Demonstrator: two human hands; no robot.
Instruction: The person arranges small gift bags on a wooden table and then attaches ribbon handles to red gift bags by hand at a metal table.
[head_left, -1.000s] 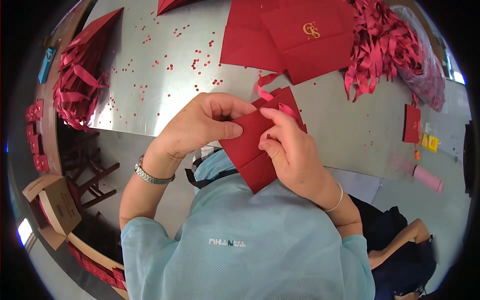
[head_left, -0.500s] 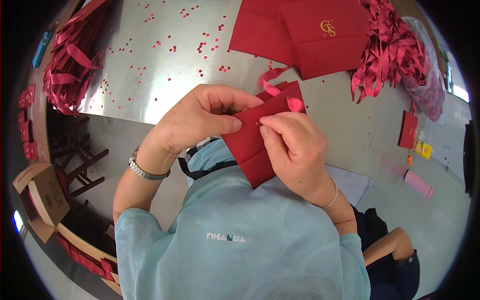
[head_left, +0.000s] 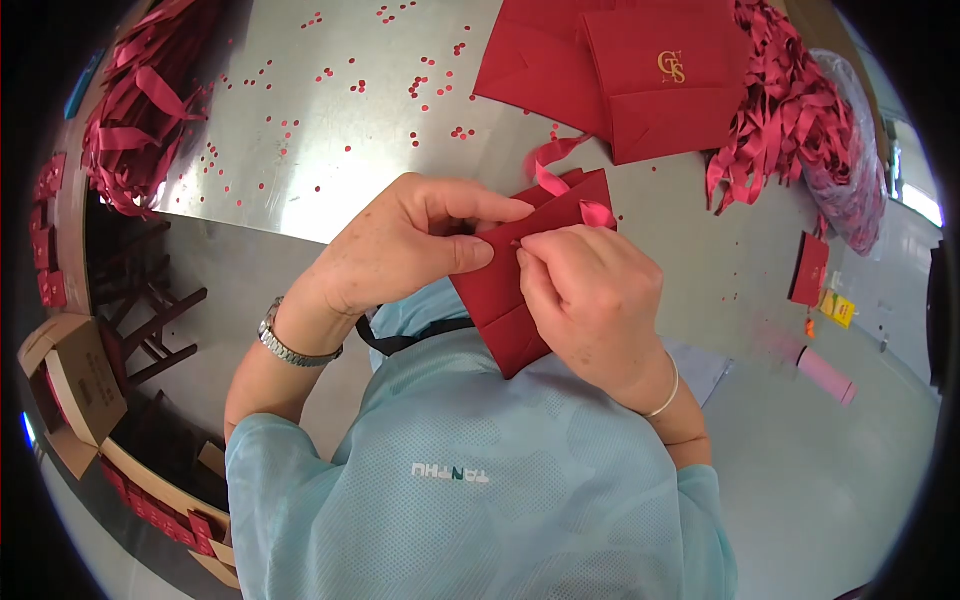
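Observation:
A small red paper gift bag (head_left: 497,312), folded flat, is tilted in front of my chest. My left hand (head_left: 425,235) grips its upper left edge, thumb on the front and fingers at the opening. My right hand (head_left: 598,295) is closed against the front, thumb and forefinger pinched on a small red end by the bag's face. A pink-red ribbon (head_left: 597,214) shows above that hand, and another stretch of it loops over the bag's top edge. The pinched end looks like part of this ribbon; the fingers hide most of it.
On the metal table (head_left: 330,120) lie scattered red paper dots (head_left: 420,85). Flat red bags (head_left: 665,110) are stacked ahead, beside a heap of ribbons (head_left: 775,130). More ribboned bags (head_left: 140,110) lie left. A cardboard box (head_left: 85,385), a stool (head_left: 160,315) and a pink bottle (head_left: 826,375) are farther off.
Both hands keep nearly the same hold, the left fingers slightly straighter over the bag's edge. The view has shifted a little. Another person's arm at lower right has left the view.

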